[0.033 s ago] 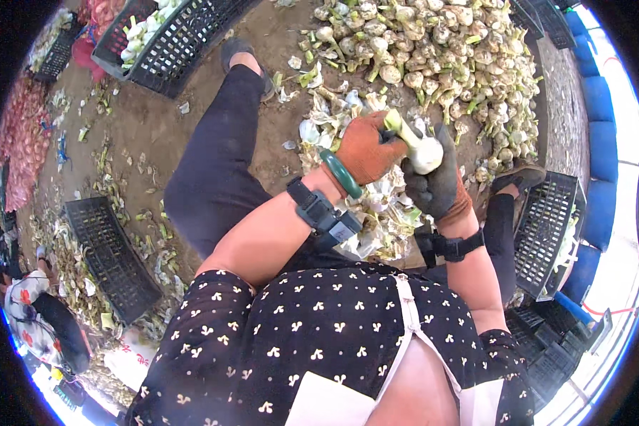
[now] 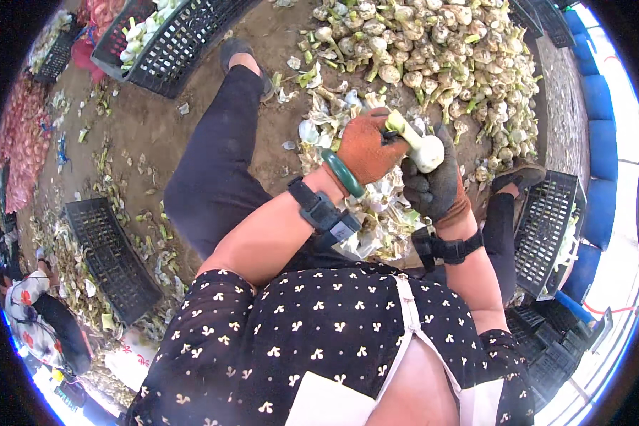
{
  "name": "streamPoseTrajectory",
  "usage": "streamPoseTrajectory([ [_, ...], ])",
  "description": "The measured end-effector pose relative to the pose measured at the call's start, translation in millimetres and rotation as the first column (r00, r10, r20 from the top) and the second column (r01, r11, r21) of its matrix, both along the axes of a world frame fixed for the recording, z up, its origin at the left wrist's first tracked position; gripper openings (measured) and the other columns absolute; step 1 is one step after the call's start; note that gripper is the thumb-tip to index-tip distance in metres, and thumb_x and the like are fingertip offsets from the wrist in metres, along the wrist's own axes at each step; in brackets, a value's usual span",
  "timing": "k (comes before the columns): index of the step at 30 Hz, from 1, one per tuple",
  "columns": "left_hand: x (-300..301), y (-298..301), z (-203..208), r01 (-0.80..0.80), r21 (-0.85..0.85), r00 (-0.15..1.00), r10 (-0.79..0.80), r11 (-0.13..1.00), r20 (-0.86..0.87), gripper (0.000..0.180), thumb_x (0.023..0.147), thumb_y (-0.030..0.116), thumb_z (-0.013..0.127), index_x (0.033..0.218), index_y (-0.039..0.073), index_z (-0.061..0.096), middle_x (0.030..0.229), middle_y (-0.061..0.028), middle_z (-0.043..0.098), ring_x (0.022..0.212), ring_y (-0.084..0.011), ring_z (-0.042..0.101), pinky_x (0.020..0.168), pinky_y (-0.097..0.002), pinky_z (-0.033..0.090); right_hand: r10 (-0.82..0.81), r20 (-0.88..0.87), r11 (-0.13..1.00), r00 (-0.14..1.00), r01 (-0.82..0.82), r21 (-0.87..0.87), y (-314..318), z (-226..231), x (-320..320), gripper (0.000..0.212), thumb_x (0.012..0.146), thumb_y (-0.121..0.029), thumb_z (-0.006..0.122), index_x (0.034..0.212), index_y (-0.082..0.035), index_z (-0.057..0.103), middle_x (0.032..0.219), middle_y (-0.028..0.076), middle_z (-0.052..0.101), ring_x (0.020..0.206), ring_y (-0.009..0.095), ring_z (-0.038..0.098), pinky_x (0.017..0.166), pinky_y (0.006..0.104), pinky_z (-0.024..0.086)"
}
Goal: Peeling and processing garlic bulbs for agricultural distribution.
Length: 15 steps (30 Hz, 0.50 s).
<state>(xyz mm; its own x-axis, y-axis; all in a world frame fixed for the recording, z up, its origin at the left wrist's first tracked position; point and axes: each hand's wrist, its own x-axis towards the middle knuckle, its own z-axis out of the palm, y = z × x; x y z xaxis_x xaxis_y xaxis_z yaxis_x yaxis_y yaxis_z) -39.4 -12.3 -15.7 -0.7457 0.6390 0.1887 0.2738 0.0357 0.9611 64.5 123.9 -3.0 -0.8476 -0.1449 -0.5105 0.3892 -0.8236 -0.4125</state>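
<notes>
A whitish garlic bulb [image 2: 427, 154] with a thick pale-green stem is held between my two hands, stem pointing up and left. My left hand [image 2: 370, 149], in an orange glove, is closed with its fingertips against the stem; whatever else lies inside it is hidden. My right hand [image 2: 437, 184] wears a glove with a dark grey palm and cups the bulb from below and the right, fingers curled. Beneath both hands is a litter of papery peelings [image 2: 380, 224]. Beyond them a large heap of untrimmed garlic [image 2: 433, 50] spreads over the ground.
A black crate [image 2: 167, 57] with white trimmed stalks stands far left. Another black crate [image 2: 112, 259] lies at left, and a third crate [image 2: 547, 234] is beside my right foot. Pink net sacks [image 2: 25, 142] line the left edge; blue barrels [image 2: 602, 149] line the right. A person [image 2: 39, 323] sits lower left.
The garlic bulb and my hands have shifted very slightly, the bulb a touch up and right. Everything else stays where it was.
</notes>
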Motion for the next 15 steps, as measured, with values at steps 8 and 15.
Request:
streamPoseTrajectory([
  [8, 26, 10, 3, -0.074, 0.016, 0.958, 0.076, 0.997, -0.278, 0.02, 0.065, 0.018, 0.062, 0.085, 0.013, 0.064, 0.082, -0.0129, 0.063, 0.078, -0.0309, 0.06, 0.068, -0.0395, 0.05, 0.026, -0.302, -0.234, 0.953, 0.3, 0.925, -18, -22, 4, 0.043, 0.087, -0.033, 0.053, 0.112, 0.001, 0.045, 0.093, 0.011, 0.061, 0.087, 0.024, 0.059, 0.078, 0.0349, 0.046],
  [15, -3, 15, -19, -0.162, -0.233, 0.97, 0.198, 0.959, 0.141, 0.021, 0.071, 0.017, 0.055, 0.073, -0.003, 0.061, 0.062, -0.0169, 0.061, 0.053, -0.0298, 0.058, 0.052, -0.037, 0.047, -0.164, -0.239, 0.613, 0.957, 0.289, 0.735, -8, -12, 7, 0.043, 0.088, -0.037, 0.047, 0.11, -0.001, 0.046, 0.081, 0.009, 0.059, 0.073, 0.018, 0.059, 0.061, 0.0271, 0.05],
])
